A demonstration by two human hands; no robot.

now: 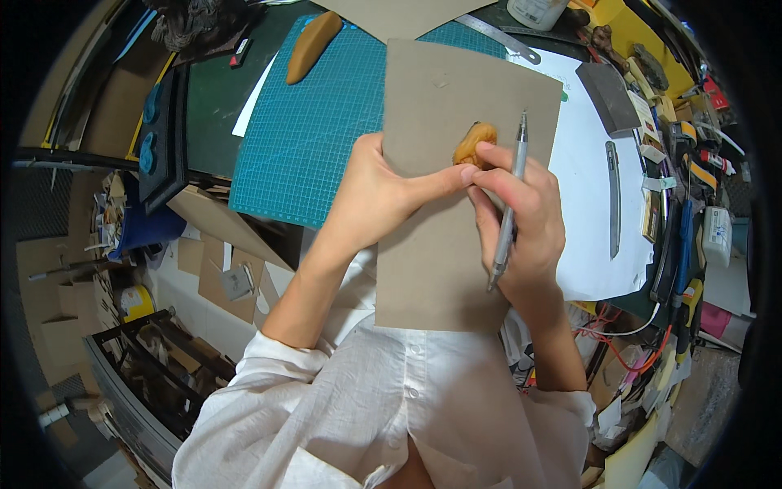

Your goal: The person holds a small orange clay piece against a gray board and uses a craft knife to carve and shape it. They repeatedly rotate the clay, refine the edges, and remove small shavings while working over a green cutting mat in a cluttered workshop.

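Observation:
A grey-brown cardboard sheet [428, 269] leans from the bench toward my white shirt. My left hand [371, 196] grips its left side, thumb stretched across the front and fingers hidden behind. Against the upper part of the sheet sits a small, rounded amber-brown piece [472, 143]; its material I cannot tell. The fingertips of my right hand [525, 216] pinch its lower right side, with the left thumb tip touching close by. A silver mechanical pencil [521, 143] is tucked between the right fingers, tip pointing up and away from the sheet.
Beneath lies a teal cutting mat [318, 138] with a longer tan curved piece [314, 47] on it. White paper [582, 236] at the right bears a grey utility knife [613, 200] and a dark grey block [609, 99]. A metal ruler [497, 38] lies farther back. Tools crowd the right edge.

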